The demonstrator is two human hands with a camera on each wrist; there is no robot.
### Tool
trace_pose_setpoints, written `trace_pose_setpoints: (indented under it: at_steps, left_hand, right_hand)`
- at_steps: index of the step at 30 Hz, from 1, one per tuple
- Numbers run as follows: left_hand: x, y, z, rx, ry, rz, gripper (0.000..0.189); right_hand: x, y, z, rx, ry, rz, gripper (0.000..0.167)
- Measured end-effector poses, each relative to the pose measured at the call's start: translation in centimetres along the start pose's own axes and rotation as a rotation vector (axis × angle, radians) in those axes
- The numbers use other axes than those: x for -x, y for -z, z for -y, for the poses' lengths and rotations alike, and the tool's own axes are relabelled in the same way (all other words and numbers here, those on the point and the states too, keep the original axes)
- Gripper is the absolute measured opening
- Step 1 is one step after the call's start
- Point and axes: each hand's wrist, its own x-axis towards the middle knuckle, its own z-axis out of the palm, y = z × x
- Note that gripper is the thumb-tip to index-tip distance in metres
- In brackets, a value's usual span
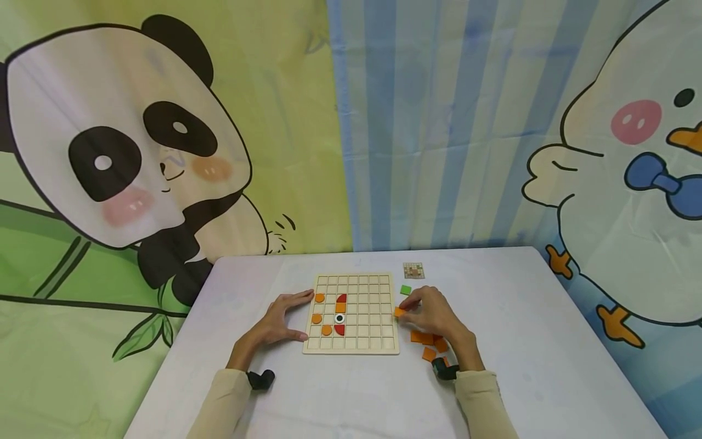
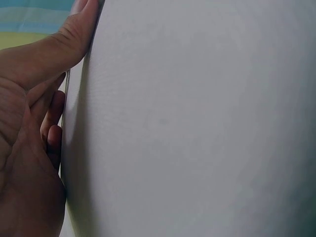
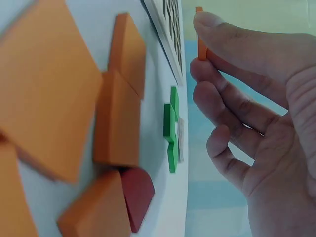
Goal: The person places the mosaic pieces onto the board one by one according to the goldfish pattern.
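Three orange discs [image 1: 317,318] on a gridded board [image 1: 378,335], one orange tile [image 1: 399,312] pinched at its 3 o'clock edge

With the board as clock centre in the head view, the left hand [image 1: 271,324] lies at 9 o'clock, thumb and fingers spread wide along the board's edge. In the left wrist view its thumb tip runs out of frame and the other fingers are partly hidden.

At 3 o'clock, the right hand [image 1: 436,312] pinches the orange tile between thumb and finger. The fingers cover much of it, so its outline is hard to make out, and whether it touches the board I cannot tell.

The discs sit at 8, 9 and 10 o'clock. Nearer the centre runs a column: red piece [image 1: 342,298], orange square [image 1: 340,308], black-and-white ring [image 1: 339,318], second red piece [image 1: 340,330].

Loose orange tiles [image 1: 421,337] lie towards 4 o'clock, some behind the right wrist and its black camera [image 1: 443,369]; the right wrist view cuts off and blurs the nearest. Green tiles [image 3: 169,118] and a small card [image 1: 414,271], its pattern unreadable, lie near 2 o'clock.

The white surface [image 1: 548,360] meets the printed curtain [image 1: 384,122] at 12 o'clock; its front edge is cut off. Broad room stretches outward from both hands to its slanting side edges.
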Motion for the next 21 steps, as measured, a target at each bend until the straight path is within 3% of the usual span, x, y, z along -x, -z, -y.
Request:
trace_pose_setpoints:
  at_steps: [21]
  left_hand:
    - [-0.1,0.1,0.2,0.013,0.024,0.026,0.108]
  right_hand:
    - [-0.7,-1.9,1.5,-0.049,0.171,0.076,0.018]
